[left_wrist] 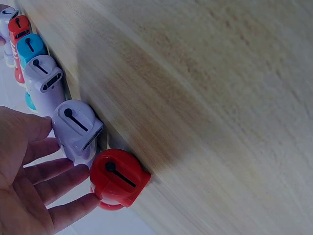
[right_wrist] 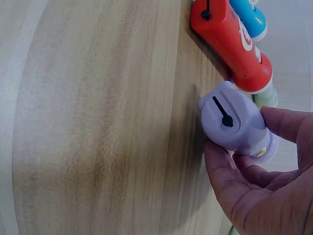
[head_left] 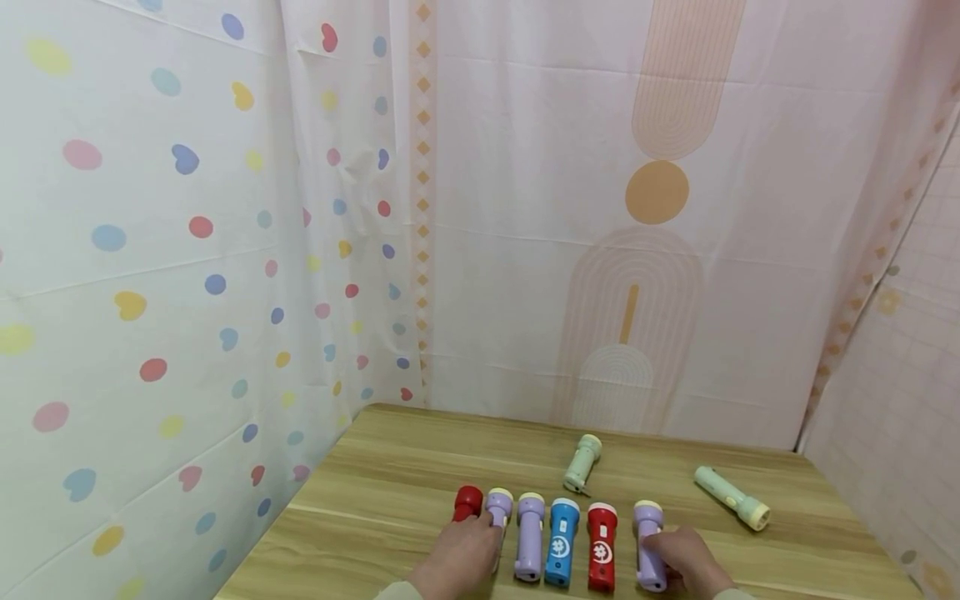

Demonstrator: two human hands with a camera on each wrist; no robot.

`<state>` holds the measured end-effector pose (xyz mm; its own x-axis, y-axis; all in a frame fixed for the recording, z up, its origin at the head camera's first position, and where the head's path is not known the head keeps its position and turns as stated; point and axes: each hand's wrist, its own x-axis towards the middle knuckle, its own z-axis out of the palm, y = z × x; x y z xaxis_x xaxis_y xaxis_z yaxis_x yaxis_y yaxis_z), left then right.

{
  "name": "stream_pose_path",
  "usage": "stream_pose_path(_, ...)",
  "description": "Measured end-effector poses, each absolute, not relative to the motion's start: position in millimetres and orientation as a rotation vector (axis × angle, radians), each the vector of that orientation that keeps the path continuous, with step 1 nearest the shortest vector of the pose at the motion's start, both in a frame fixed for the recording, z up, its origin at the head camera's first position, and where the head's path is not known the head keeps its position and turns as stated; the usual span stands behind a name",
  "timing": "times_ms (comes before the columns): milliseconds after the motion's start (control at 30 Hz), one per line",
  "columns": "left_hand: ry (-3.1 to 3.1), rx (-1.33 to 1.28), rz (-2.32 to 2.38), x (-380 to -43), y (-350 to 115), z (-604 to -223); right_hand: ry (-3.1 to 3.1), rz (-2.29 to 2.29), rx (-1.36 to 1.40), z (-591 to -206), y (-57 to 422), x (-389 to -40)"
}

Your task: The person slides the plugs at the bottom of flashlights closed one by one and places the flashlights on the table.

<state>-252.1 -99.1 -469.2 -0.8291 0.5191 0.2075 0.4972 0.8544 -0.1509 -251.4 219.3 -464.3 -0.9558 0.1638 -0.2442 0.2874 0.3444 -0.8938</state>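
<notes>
Several flashlights lie side by side in a row on the table. At the right end, my right hand (head_left: pixel 686 560) grips a purple flashlight (right_wrist: pixel 234 117) between thumb and fingers. My left hand (head_left: pixel 463 557) is over the left end. Its fairly straight fingers touch a purple flashlight (left_wrist: pixel 78 125) and the red flashlight (left_wrist: pixel 117 176) beside it, partly covering both in the head view. Between the hands lie another purple flashlight (head_left: pixel 529 537), a blue flashlight (head_left: pixel 562 529) and a red flashlight (head_left: pixel 602 533) with a white emblem.
Behind the row, a pale green flashlight (head_left: pixel 582 462) lies at a slant. Another green flashlight (head_left: pixel 731 497) is at the right, its head toward the near right. The wooden table (head_left: pixel 450 442) meets patterned curtains (head_left: pixel 510 250) at the back and sides.
</notes>
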Motion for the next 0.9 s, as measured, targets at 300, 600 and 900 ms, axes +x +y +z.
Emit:
stream_pose_path(300,-2.782,-0.782,0.131,-252.2,-99.6,-470.1,2.521,-1.668,0.378,-468.6,219.9,-251.2)
stream_pose_path(600,-2.746,-0.801,0.147,-251.8,-100.0,-471.5,2.536,-1.645,0.373,-469.1,216.7,-251.8)
stream_pose_path(900,-2.781,-0.797,0.159,-253.1,-99.8,-471.1,2.513,-1.67,0.328,-471.2,214.0,-250.6)
